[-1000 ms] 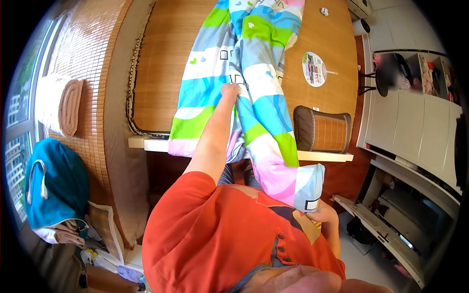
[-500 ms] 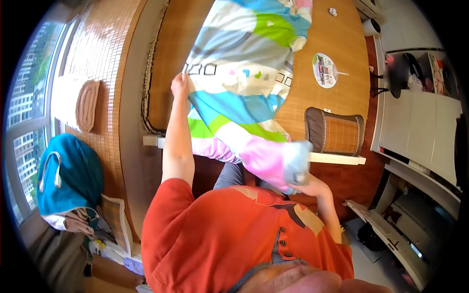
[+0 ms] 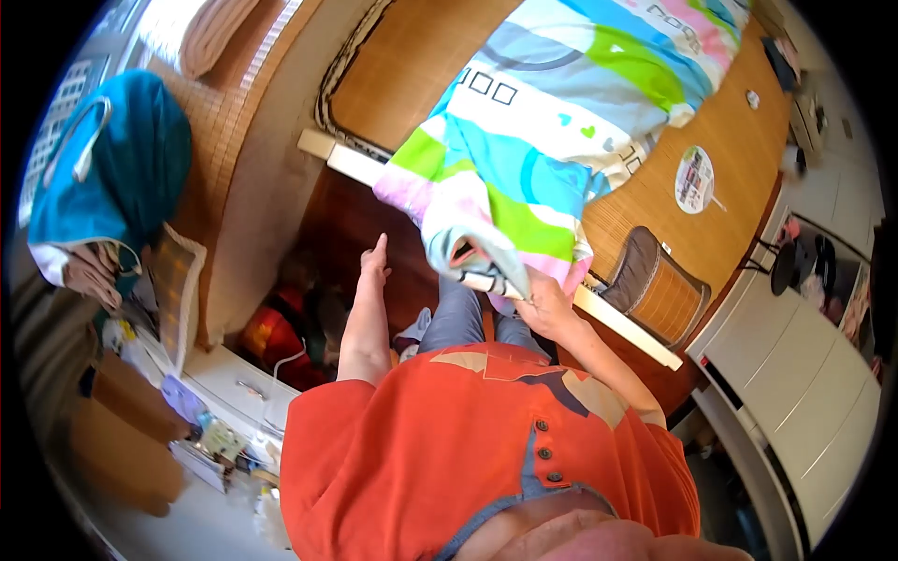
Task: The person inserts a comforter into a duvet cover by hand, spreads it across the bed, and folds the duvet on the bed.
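Observation:
A multicoloured cloth cover (image 3: 552, 122) in blue, green, white, grey and pink lies across the bed's bamboo mat, its near end hanging over the white bed edge. My right hand (image 3: 548, 304) grips that near end, where the fabric folds round into an opening. Off to the left of the cloth, my left hand (image 3: 375, 260) is in the air below the bed edge, fingers apart, touching nothing.
A brown pillow (image 3: 659, 288) and a round paper fan (image 3: 695, 179) lie on the bed's right side. At the left are a teal bag (image 3: 112, 187) and a rolled towel (image 3: 210, 37). White cabinets (image 3: 795, 346) stand at the right.
My left hand has let go of the cloth and come down toward my body. My right hand, still gripping, has moved left and up with the cloth end. The view has turned.

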Available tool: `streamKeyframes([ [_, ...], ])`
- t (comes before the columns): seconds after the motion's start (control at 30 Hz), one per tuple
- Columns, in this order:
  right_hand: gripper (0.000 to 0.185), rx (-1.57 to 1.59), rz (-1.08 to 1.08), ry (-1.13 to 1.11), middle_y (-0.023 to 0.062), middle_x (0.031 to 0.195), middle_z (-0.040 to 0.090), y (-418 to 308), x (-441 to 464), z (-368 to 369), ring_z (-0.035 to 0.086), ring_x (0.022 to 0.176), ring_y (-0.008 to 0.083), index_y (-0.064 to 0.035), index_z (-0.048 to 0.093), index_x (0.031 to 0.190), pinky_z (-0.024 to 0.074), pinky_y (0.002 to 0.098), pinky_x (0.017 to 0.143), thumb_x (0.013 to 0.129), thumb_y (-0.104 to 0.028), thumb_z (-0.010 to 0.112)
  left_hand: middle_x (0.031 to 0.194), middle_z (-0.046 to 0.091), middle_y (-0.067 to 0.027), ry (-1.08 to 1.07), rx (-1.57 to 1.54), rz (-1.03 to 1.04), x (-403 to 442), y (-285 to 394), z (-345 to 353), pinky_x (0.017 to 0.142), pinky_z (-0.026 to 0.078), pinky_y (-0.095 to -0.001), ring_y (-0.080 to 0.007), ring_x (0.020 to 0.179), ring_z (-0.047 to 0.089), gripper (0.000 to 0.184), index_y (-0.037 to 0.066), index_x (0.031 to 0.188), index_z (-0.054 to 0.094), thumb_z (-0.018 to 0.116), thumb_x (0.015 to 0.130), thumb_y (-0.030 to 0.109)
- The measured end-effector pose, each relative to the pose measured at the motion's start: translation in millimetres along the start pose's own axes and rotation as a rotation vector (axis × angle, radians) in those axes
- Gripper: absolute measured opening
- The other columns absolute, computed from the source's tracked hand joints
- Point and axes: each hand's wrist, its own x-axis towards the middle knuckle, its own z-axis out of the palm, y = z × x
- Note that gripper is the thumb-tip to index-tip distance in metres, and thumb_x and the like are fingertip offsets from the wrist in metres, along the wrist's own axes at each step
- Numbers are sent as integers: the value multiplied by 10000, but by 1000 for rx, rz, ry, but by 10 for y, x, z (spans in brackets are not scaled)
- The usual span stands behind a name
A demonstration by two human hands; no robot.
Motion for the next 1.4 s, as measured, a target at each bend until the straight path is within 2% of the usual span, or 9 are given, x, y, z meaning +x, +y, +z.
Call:
streamKeyframes([
  [0.2,343,357,263,152,99,1057,558,32,-168,-310,529,980,205,17,495,1122,403,330,855,794,-67,551,1031,543,-137,-104,-453,-122,283,-218,793,722,445,-404,-243,771,508,828,-20,1224,441,495,752,657],
  [0.47,306,215,266,-76,111,1082,571,69,-421,-241,520,1029,229,-11,566,1080,368,362,920,777,-51,586,1402,286,-118,-827,-1025,-145,69,-109,1345,997,319,-478,-276,1245,351,1000,41,1351,277,494,670,740],
  [0.63,438,85,-119,-111,116,1108,549,169,-297,-169,498,1055,251,12,476,1180,322,362,958,763,-43,597,1112,571,-145,-714,-1244,-62,326,-353,951,922,415,-454,-274,1044,537,383,0,1144,492,606,813,155],
  [0.83,423,283,-133,-63,115,1206,490,-352,276,37,439,1146,232,-11,471,1209,287,363,998,794,-39,543,1200,508,-120,-789,-1033,354,-951,-154,-169,966,357,-427,-271,1119,480,506,7,1251,393,554,793,148],
  [0.9,313,154,-203,65,138,953,535,-300,603,494,529,863,279,-24,505,1092,403,401,752,800,-121,562,1252,460,-94,-846,-907,451,-1252,-191,-281,994,317,-424,-262,1152,447,569,48,1300,341,539,774,140],
  [1.03,287,-443,-256,-61,173,926,453,-72,1093,1171,521,822,329,-54,520,1044,476,420,650,790,-185,483,1391,267,-37,-858,-860,611,-1866,91,-216,1079,130,-406,-227,1309,204,1168,76,1364,201,491,518,827],
  [1.13,503,-364,-410,-1,175,1086,454,-142,913,1066,470,980,333,-56,474,1172,421,427,806,721,-206,639,1294,389,-69,-664,-695,591,-1797,45,-225,1011,285,-377,-217,1216,363,892,66,1317,298,531,707,674],
  [1.2,567,-319,-395,-14,175,1143,439,-101,701,996,452,1025,338,-55,453,1196,398,430,845,692,-201,668,963,560,-38,-347,-481,356,-1694,209,-120,810,427,-326,-163,893,543,318,26,1060,525,517,858,271],
  [1.4,753,-457,-151,332,191,1230,408,416,-97,271,403,1111,351,-15,362,1265,341,437,924,634,-223,717,1177,513,-131,-658,-813,330,-2450,1001,156,910,398,-388,-254,1081,499,430,-18,1211,428,448,863,235],
])
